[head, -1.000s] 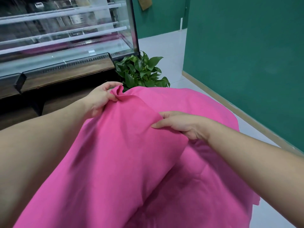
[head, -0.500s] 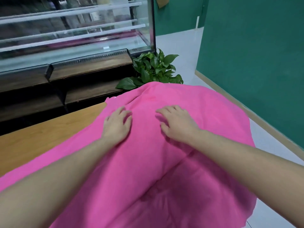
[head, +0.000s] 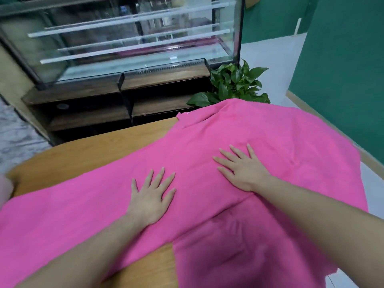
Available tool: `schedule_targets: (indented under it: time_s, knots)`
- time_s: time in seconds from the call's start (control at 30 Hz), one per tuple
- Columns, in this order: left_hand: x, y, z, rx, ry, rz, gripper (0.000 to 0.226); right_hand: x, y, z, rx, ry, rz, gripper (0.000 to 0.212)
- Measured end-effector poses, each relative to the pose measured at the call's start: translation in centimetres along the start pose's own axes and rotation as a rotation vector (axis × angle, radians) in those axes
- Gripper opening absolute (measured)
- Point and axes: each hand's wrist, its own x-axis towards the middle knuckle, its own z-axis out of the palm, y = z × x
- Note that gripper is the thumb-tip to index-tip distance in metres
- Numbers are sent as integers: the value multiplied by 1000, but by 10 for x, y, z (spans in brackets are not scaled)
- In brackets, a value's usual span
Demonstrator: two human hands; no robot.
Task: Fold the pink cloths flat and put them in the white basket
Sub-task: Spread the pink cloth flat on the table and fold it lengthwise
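A large pink cloth (head: 280, 142) lies spread over a wooden table (head: 87, 154), with a folded layer running from the far right corner down to the left edge. A lower layer (head: 239, 250) hangs off the table's near right side. My left hand (head: 150, 196) presses flat on the folded layer, fingers spread. My right hand (head: 242, 169) lies flat on the cloth a little farther away and to the right, fingers also spread. No white basket is in view.
A glass display case (head: 133, 38) on dark wooden shelves stands behind the table. A green potted plant (head: 234, 84) sits by the table's far right corner. A green wall (head: 342, 69) runs along the right, with pale floor beside it.
Both hands slid toward me and to the left over the cloth, fingers spreading wider. A second ago they were pinching the cloth's edge in the air; now it lies flat.
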Motion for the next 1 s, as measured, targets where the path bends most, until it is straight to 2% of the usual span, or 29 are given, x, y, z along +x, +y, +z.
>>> schedule_targets:
  time_s: [0.07, 0.2, 0.33, 0.47, 0.63, 0.77, 0.9, 1.0]
  knots:
    - [-13, -6, 0, 1, -18, -60, 73, -1, 7, -1, 9, -28, 24, 76]
    - [-41, -8, 1, -15, -13, -128, 79, 1, -9, -9, 41, -65, 54, 65]
    - [-63, -9, 5, -39, 17, -145, 77, -13, -73, -15, 151, -33, -155, 64]
    - [-86, -14, 10, -35, 44, -116, 72, -32, -108, 1, 100, -111, -268, 63]
    - [-117, -37, 13, -40, 40, -194, 63, -42, -79, 9, 55, -83, -120, 74]
    - [-135, -57, 9, -78, 35, -347, 63, -49, -64, 5, 42, -122, 29, 77]
    - [-156, -78, 7, -93, 30, -445, 66, -51, -71, 3, 40, -167, 122, 53]
    - [-169, -89, 8, -88, 38, -451, 65, -53, -91, 2, 120, -88, 132, 53]
